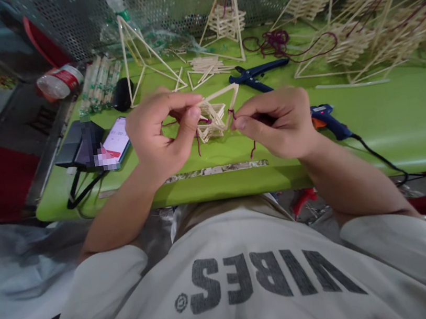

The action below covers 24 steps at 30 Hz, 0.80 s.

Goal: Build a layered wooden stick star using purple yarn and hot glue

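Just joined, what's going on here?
A person at a green table is handling a frame of thin sticks. The left hand pinches one side of it; the right hand pinches at a purple cord looped around one stick. A small stick lattice shows between the hands. Blue pliers lie beyond them, and a blue glue gun lies beside the right hand. More stick pieces stand at the back.
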Each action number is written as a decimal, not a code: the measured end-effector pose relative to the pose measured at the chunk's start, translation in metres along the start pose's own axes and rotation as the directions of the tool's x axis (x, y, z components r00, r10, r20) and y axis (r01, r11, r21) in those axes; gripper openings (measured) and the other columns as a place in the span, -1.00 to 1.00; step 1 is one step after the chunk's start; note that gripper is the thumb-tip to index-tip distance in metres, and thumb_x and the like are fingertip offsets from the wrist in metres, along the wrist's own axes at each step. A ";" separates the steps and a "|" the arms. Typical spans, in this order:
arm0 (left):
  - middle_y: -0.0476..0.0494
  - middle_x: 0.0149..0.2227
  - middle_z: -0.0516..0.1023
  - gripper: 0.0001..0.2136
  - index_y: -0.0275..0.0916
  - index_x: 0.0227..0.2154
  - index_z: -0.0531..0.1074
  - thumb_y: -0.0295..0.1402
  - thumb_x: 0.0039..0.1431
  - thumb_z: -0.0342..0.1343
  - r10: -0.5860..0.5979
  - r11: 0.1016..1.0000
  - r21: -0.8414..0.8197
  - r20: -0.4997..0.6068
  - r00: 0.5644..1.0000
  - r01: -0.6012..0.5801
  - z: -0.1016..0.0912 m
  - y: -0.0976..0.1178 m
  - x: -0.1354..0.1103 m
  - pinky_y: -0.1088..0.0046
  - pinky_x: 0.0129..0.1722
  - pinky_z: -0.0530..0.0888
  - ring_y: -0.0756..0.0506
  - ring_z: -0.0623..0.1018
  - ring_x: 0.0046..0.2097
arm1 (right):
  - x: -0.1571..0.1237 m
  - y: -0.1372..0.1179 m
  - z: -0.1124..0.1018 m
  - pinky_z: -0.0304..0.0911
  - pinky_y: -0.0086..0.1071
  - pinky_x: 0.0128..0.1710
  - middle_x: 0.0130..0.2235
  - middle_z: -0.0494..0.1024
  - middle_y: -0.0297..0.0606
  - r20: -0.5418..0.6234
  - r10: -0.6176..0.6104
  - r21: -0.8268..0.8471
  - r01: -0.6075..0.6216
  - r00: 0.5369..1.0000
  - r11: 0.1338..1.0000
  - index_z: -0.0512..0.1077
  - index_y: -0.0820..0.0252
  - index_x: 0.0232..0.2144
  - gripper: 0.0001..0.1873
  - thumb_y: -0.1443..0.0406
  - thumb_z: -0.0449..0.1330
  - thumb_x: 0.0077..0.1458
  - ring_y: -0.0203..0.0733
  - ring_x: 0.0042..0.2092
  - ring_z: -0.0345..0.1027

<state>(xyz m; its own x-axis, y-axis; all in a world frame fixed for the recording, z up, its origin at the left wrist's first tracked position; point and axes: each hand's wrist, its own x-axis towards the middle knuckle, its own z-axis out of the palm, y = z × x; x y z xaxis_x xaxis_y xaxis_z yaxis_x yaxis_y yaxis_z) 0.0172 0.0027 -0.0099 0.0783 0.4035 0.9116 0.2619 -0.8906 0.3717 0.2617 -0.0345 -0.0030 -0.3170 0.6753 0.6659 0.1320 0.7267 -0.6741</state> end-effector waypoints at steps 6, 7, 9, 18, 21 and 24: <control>-0.05 -0.40 0.69 -0.91 0.04 -0.11 0.77 -0.17 0.46 0.40 0.084 0.996 0.023 -0.015 0.996 -0.084 0.001 -0.001 0.001 0.27 -0.45 0.53 -0.06 0.59 -0.41 | -0.002 -0.001 0.001 -0.10 -0.28 -0.51 -0.52 0.35 -0.41 0.025 -0.024 0.010 0.024 0.999 1.000 0.62 0.14 -0.41 -0.67 0.21 0.34 0.45 -0.40 -0.52 0.00; -0.05 -0.39 0.69 -0.91 0.05 -0.10 0.77 -0.16 0.46 0.39 0.087 0.996 0.035 -0.014 0.996 -0.087 0.001 -0.002 0.001 0.27 -0.45 0.53 -0.07 0.59 -0.41 | -0.001 -0.001 0.001 -0.10 -0.29 -0.52 -0.53 0.35 -0.41 0.024 -0.033 0.020 0.033 0.999 0.999 0.62 0.14 -0.41 -0.67 0.21 0.34 0.45 -0.41 -0.52 0.00; -0.05 -0.38 0.69 -0.91 0.08 -0.08 0.76 -0.16 0.46 0.39 0.099 0.994 0.058 -0.012 0.995 -0.098 0.000 -0.004 0.000 0.26 -0.44 0.53 -0.07 0.59 -0.41 | 0.000 -0.001 0.002 -0.09 -0.30 -0.53 -0.54 0.35 -0.42 0.020 -0.046 0.042 0.045 0.999 0.998 0.63 0.15 -0.41 -0.67 0.21 0.34 0.45 -0.42 -0.53 0.00; -0.08 -0.24 0.71 -0.70 0.03 -0.07 0.70 0.10 0.50 0.28 0.053 0.985 0.168 -0.080 0.995 -0.039 -0.004 -0.020 -0.012 0.26 -0.22 0.62 -0.09 0.65 -0.28 | -0.001 -0.002 0.005 -0.05 -0.42 -0.59 -0.55 0.39 -0.44 0.060 0.053 0.175 -0.063 0.997 0.983 0.56 0.18 -0.43 -0.65 0.21 0.35 0.44 -0.45 -0.56 0.08; -0.10 -0.26 0.70 -0.73 0.00 -0.07 0.68 0.03 0.56 0.22 0.144 0.949 0.290 -0.060 0.988 -0.121 -0.008 -0.015 -0.010 0.23 -0.21 0.62 -0.11 0.65 -0.23 | -0.002 0.003 0.006 -0.03 -0.44 -0.57 -0.53 0.37 -0.45 0.083 0.081 0.175 -0.095 0.993 0.980 0.57 0.18 -0.39 -0.66 0.18 0.35 0.46 -0.44 -0.54 0.07; -0.11 -0.28 0.68 -0.81 0.02 -0.03 0.66 -0.08 0.58 0.20 0.242 0.914 0.351 -0.066 0.968 -0.204 -0.011 -0.009 -0.008 0.19 -0.28 0.57 -0.13 0.63 -0.24 | 0.001 0.007 0.007 0.06 -0.42 -0.50 -0.45 0.45 -0.38 0.086 0.058 0.122 -0.068 0.995 0.990 0.63 0.16 -0.35 -0.68 0.13 0.40 0.44 -0.39 -0.45 0.17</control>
<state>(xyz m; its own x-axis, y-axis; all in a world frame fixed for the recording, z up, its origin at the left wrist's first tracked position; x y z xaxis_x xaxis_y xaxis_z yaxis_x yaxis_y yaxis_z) 0.0042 0.0051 -0.0182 0.0754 0.1613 0.9840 0.5612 -0.8226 0.0919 0.2558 -0.0300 -0.0095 -0.3887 0.7027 0.5959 0.0377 0.6583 -0.7518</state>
